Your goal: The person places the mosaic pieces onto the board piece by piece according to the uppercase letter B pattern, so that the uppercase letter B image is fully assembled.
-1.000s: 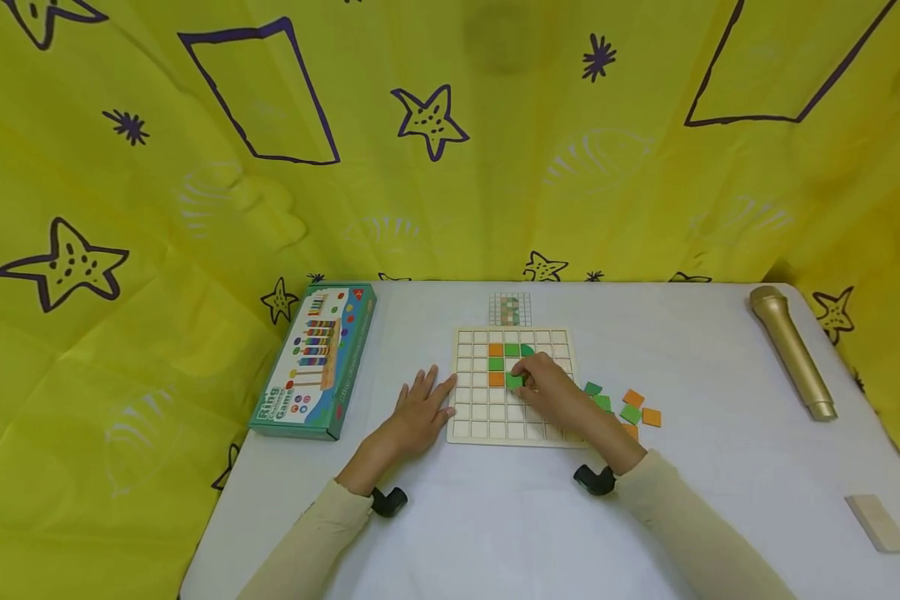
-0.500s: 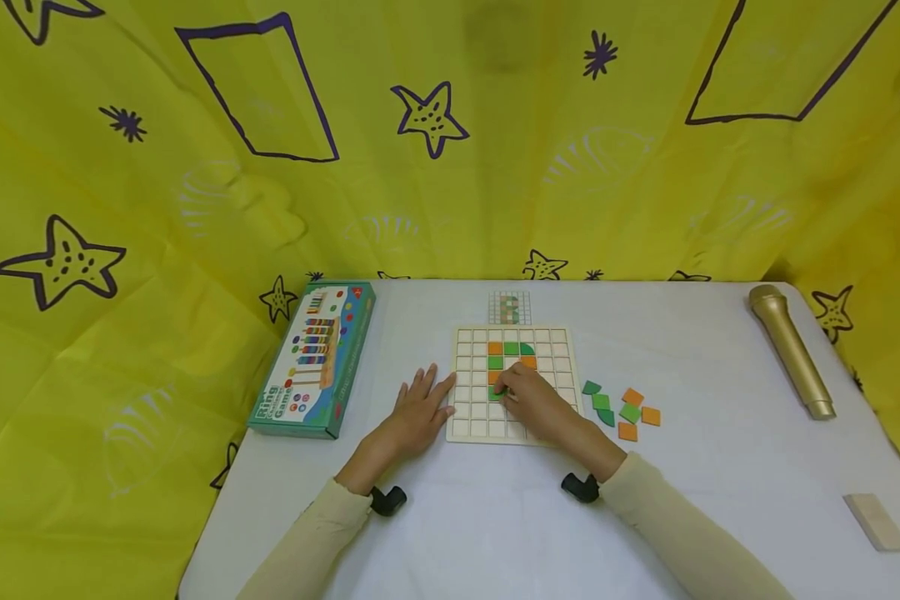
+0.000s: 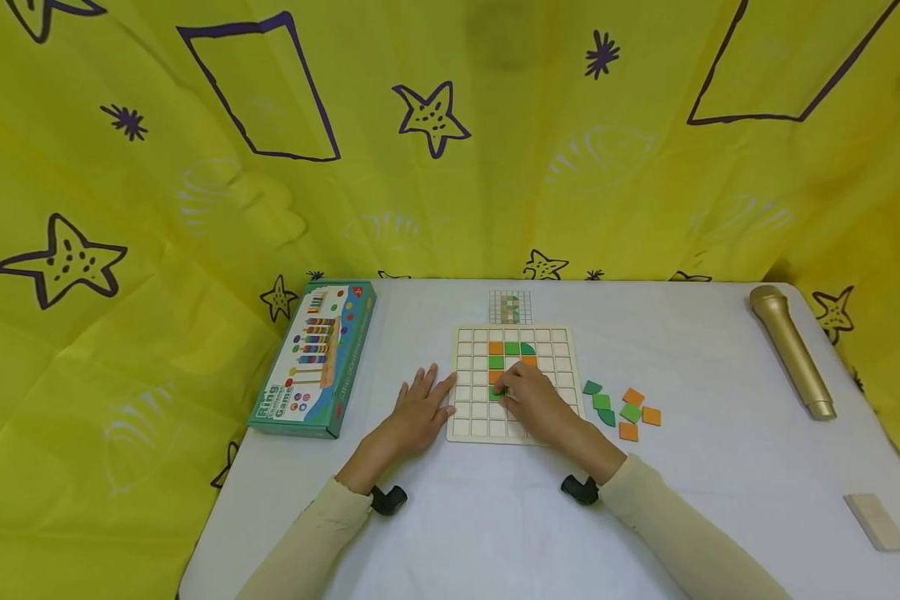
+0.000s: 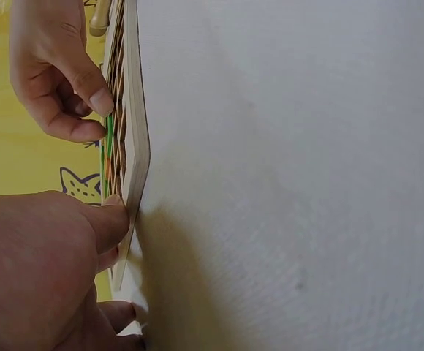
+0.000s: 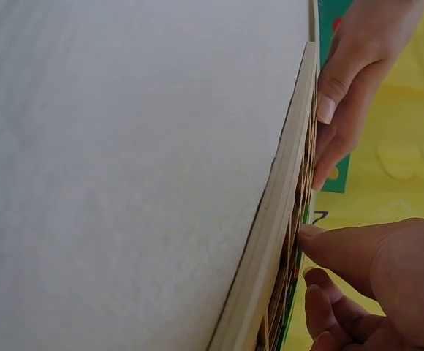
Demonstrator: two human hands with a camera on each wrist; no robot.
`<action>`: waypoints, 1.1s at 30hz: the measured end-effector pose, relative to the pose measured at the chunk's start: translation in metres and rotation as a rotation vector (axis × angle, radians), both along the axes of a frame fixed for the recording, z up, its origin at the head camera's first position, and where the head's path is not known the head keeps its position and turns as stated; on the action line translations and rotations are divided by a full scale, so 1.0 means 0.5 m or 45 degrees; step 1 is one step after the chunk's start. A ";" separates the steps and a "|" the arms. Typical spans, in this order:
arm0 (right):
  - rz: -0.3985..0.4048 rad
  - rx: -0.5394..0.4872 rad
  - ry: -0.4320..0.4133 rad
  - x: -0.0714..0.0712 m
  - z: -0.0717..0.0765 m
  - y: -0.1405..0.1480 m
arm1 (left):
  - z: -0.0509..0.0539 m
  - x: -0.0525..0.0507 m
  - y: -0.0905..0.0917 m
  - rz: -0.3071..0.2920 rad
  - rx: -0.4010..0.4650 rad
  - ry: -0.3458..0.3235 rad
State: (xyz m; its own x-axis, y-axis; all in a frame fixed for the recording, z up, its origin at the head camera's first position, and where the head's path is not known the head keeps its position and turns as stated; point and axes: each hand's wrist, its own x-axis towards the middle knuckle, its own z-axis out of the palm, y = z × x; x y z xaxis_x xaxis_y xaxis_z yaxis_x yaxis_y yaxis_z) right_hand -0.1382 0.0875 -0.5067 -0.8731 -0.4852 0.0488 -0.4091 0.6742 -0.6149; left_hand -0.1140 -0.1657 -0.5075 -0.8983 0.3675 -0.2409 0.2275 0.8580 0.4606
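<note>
A pale wooden grid board point(image 3: 468, 427) lies on the table, with orange and green tiles in its upper middle squares. My left hand point(image 3: 417, 419) rests at the board's left edge, fingers spread; in the left wrist view its thumb point(image 4: 111, 223) touches the rim. Over the board, my right hand point(image 3: 536, 402) pinches a green tile point(image 3: 496, 396) at a square just below the orange tile point(image 3: 493, 377). That tile's edge point(image 4: 110, 126) shows between thumb and finger in the left wrist view. The right hand covers part of the grid.
Loose green and orange tiles point(image 3: 630, 412) lie right of the board. A small pattern card point(image 3: 510, 307) sits behind it. A ring game box point(image 3: 311, 358) stands left, a gold microphone point(image 3: 792, 350) right. A pale block point(image 3: 876, 522) lies at the front right.
My right hand has moved left and slightly down on the board with a green tile, then stayed there. An orange tile it covered now shows. The left hand keeps its place.
</note>
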 end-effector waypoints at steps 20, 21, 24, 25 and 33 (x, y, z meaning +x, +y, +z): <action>-0.303 0.104 -0.245 -0.023 0.049 0.260 | 0.000 0.002 -0.002 -0.001 -0.003 0.016; -0.311 0.116 -0.270 -0.022 0.052 0.276 | 0.000 0.002 -0.002 -0.001 -0.001 0.014; -0.314 0.155 -0.333 -0.018 0.056 0.323 | -0.001 0.002 -0.002 -0.001 -0.005 0.012; -0.306 0.169 -0.345 -0.017 0.056 0.337 | -0.002 0.002 -0.002 -0.002 -0.007 0.014; -0.273 0.176 -0.404 -0.010 0.037 0.387 | -0.007 -0.001 -0.003 -0.003 -0.020 0.023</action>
